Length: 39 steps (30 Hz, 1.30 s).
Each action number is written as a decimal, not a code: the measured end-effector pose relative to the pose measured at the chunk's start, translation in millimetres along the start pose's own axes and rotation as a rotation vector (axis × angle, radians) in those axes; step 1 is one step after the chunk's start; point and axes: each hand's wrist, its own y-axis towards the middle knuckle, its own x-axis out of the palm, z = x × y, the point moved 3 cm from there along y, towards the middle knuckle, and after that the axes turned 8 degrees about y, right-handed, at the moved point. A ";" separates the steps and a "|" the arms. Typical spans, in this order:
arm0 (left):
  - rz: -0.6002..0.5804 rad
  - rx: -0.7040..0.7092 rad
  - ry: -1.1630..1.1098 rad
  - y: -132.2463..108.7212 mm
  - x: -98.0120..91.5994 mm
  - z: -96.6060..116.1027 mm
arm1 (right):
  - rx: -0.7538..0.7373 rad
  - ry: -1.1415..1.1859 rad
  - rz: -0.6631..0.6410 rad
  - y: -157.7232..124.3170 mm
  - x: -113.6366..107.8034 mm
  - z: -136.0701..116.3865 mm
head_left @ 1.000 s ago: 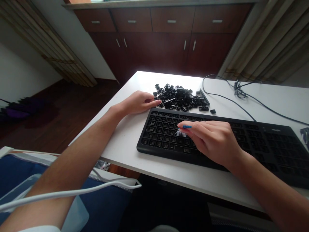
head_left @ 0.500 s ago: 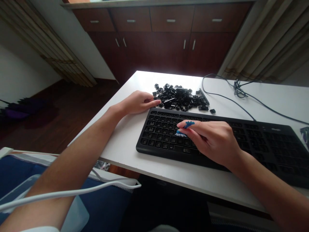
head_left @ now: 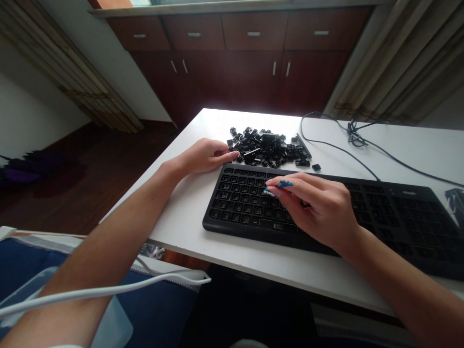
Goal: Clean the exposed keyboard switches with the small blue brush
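A black keyboard [head_left: 253,233] with its keycaps off lies across the white table, rows of square sockets showing. My right hand [head_left: 321,208] is over its middle, thumb and fingers pinching a small blue brush [head_left: 285,183] with pale bristles. The bristle end is down at the upper rows of sockets; most of the brush is hidden by my fingers. My left hand [head_left: 206,155] rests on the table beyond the keyboard's left corner, holding nothing, with a finger stretched toward the edge of a heap of loose black keycaps [head_left: 271,145].
The keyboard's black cable [head_left: 340,145] runs back to a tied bundle on the right of the table [head_left: 402,137]. A dark packet [head_left: 456,203] lies at the right edge. Below left are a white rod [head_left: 108,291] and a blue cloth surface [head_left: 152,309]. Wooden cabinets [head_left: 232,77] stand behind.
My right hand has shifted the brush slightly up the keyboard, away from the lower rows. My left hand stays in place. The view has moved a little.
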 end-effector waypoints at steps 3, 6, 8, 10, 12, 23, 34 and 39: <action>-0.002 0.015 0.012 0.3 0.4 -0.1 | 0.031 -0.011 0.028 0.3 -0.3 0.4; -0.004 0.022 0.022 0.6 0.4 -0.4 | 0.065 -0.011 0.043 1.1 -0.3 1.0; -0.006 0.023 0.017 0.8 0.4 -0.6 | 0.109 0.019 0.039 1.5 -0.7 2.1; -0.007 0.023 0.013 1.1 0.3 -0.7 | 0.166 0.063 0.055 1.7 -2.2 3.9; -0.011 0.018 0.017 1.2 0.1 -0.6 | 0.225 0.110 0.074 1.6 -3.9 6.1; -0.033 -0.015 0.067 0.2 0.1 -0.9 | 0.095 0.110 0.235 4.7 -8.6 7.9; -0.051 -0.022 0.048 0.6 -0.7 -0.4 | 0.255 0.261 0.061 2.4 -2.6 8.3; -0.038 -0.015 0.033 0.3 -1.3 0.0 | 0.151 0.162 0.189 1.3 -8.3 5.5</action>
